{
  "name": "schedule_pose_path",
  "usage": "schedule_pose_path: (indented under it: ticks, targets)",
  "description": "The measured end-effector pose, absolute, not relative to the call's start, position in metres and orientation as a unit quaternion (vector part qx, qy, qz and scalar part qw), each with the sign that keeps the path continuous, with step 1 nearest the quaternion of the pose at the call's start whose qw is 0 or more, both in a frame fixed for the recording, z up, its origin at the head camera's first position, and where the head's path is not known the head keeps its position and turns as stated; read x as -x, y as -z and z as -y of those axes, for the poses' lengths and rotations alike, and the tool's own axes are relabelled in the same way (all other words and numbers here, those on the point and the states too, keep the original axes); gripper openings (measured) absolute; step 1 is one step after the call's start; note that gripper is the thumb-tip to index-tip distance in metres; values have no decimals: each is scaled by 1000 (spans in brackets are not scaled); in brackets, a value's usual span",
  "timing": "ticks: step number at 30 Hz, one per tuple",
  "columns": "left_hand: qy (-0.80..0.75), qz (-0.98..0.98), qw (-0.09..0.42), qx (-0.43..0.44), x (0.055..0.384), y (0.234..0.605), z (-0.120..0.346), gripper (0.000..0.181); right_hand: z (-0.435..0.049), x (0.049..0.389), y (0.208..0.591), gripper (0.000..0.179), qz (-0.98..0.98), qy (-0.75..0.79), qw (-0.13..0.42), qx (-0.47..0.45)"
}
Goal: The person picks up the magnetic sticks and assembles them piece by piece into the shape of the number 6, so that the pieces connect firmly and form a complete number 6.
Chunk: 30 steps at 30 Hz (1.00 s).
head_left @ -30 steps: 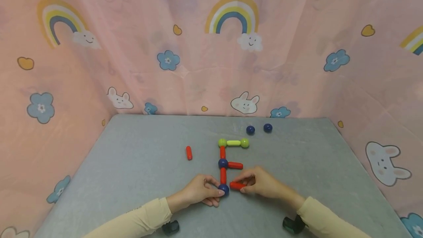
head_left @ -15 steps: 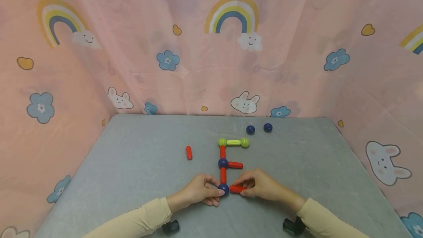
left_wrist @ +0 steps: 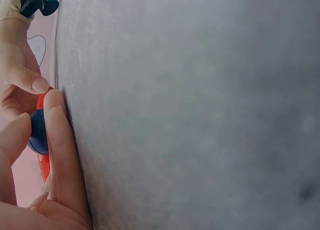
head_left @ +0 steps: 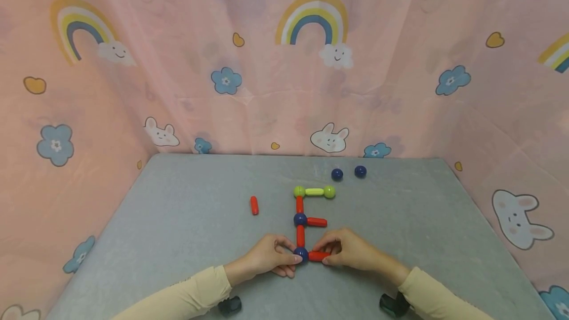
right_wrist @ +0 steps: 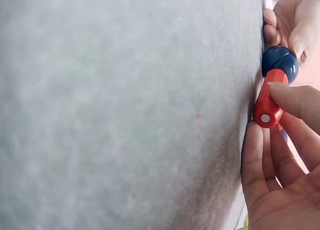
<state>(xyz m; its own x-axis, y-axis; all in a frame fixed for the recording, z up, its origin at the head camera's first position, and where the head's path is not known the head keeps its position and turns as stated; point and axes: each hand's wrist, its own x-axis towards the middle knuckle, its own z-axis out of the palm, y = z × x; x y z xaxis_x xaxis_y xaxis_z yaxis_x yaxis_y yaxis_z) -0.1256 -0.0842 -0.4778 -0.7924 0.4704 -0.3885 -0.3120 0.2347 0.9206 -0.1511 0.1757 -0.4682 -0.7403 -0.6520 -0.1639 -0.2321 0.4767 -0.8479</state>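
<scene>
My left hand (head_left: pixel 271 256) pinches the dark blue ball (head_left: pixel 302 254) at the near end of a chain of magnetic sticks and balls. With thumb and fingers my right hand (head_left: pixel 348 250) grips a red magnetic stick (head_left: pixel 316 256), whose left end meets that ball. In the right wrist view the red stick (right_wrist: pixel 270 97) shows a pale round disc in its free end, and its other end sits against the blue ball (right_wrist: pixel 281 62). From the near ball a red stick (head_left: pixel 300 236) runs up to a middle blue ball (head_left: pixel 300 219), which bears another red stick (head_left: pixel 317 222) pointing right.
Farther up, a red stick (head_left: pixel 300 205) leads to a green ball (head_left: pixel 299 191), joined by a green stick (head_left: pixel 314 192) to a second green ball (head_left: pixel 329 191). Two loose blue balls (head_left: pixel 337 175) lie at the back. A loose red stick (head_left: pixel 254 205) lies left on the grey table (head_left: pixel 178 211).
My right hand has brought the red stick slightly down and left, closing the gap to the near blue ball. My left hand has stayed on that ball.
</scene>
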Motion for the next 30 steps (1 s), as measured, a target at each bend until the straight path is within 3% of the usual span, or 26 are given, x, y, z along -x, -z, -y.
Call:
schedule_pose_path:
  ticks: [13,22,30]
  targets:
    - [-586,-734,335,-78,134,465,89,27,-177,150,469,25,-821,443,240,268]
    - [-551,-802,197,-118,159,461,90,28,-190,159,466,26,-823,453,228,256]
    - [-502,-845,91,-163,182,468,76,29,-217,195,452,30,-863,458,108,181]
